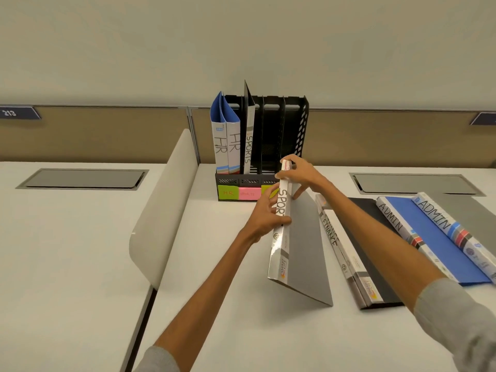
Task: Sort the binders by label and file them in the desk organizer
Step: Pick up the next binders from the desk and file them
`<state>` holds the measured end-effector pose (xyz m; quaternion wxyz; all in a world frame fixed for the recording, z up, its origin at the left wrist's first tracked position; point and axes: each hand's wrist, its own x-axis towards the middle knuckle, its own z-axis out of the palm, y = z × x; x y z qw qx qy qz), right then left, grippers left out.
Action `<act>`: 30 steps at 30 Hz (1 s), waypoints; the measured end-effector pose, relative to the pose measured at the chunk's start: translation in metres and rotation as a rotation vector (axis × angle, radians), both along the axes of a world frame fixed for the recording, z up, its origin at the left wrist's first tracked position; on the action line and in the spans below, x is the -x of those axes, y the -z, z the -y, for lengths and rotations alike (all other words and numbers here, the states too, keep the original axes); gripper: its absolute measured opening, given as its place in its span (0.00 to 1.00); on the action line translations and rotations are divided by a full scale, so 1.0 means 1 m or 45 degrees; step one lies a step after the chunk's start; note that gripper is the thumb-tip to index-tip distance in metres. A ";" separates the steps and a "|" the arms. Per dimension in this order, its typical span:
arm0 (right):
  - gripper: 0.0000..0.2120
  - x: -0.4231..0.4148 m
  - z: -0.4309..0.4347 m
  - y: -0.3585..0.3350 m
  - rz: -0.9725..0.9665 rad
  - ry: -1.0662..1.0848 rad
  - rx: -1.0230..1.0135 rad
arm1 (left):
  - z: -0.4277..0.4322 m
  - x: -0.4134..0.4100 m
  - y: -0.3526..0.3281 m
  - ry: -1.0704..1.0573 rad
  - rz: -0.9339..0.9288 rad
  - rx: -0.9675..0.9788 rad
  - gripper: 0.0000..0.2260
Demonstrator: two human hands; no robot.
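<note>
A grey binder marked SPORTS point(303, 245) stands tilted on the desk, spine up, in front of the black desk organizer point(295, 124). My left hand point(265, 218) grips its spine at the middle, and my right hand point(298, 173) holds the spine's far end. In the organizer stand two blue HR binders point(226, 146) in the leftmost slot and one SPORTS binder point(249, 146) beside them. Sticky labels HR point(227, 193) and SPORTS point(248, 193) sit on its front. Dark FINANCE binders point(346, 253) and blue ADMIN binders point(440, 237) lie flat to the right.
A white curved divider panel point(163, 210) rises at the left of the desk. Grey cable hatches point(83, 179) point(413, 183) are set into the desktops. A tan partition point(107, 132) runs along the back. The organizer's right slots hold nothing.
</note>
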<state>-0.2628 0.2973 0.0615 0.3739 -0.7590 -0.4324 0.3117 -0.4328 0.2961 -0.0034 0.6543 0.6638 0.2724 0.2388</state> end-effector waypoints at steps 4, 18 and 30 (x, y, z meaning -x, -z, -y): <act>0.12 -0.003 -0.007 -0.014 0.091 0.139 -0.174 | 0.007 0.003 -0.003 0.032 0.057 -0.049 0.45; 0.10 0.018 -0.019 -0.059 0.188 0.179 -0.491 | 0.063 0.034 0.050 -0.377 0.051 -0.157 0.26; 0.12 0.041 -0.013 -0.147 0.053 0.085 -0.853 | 0.016 0.025 0.012 -0.554 0.159 -0.472 0.29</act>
